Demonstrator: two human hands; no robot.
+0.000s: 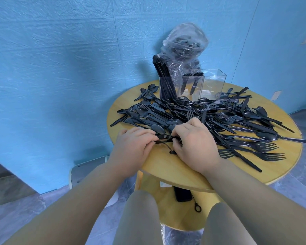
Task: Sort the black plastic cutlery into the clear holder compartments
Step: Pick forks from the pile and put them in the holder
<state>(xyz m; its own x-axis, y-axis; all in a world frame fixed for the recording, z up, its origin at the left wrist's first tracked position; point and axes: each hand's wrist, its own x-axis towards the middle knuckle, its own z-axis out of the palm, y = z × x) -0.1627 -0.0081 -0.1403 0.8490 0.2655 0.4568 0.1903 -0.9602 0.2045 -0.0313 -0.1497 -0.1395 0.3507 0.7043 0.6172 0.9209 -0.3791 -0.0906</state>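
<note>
A large pile of black plastic cutlery (pixel 210 119), forks, spoons and knives mixed, covers the round wooden table (pixel 166 170). At the back stands the clear holder (pixel 214 84): its left compartment is packed with black pieces, the middle holds two forks, the right looks bare. My left hand (pixel 132 147) and my right hand (pixel 194 144) meet at the pile's near edge. Both have curled fingers on a small bunch of black forks (pixel 164 137) between them.
A clear plastic bag (pixel 184 45) with more black cutlery leans behind the holder against the blue wall. A black phone with a strap (pixel 183 193) lies on the shelf under the table. A grey stool (pixel 85 172) stands at the left.
</note>
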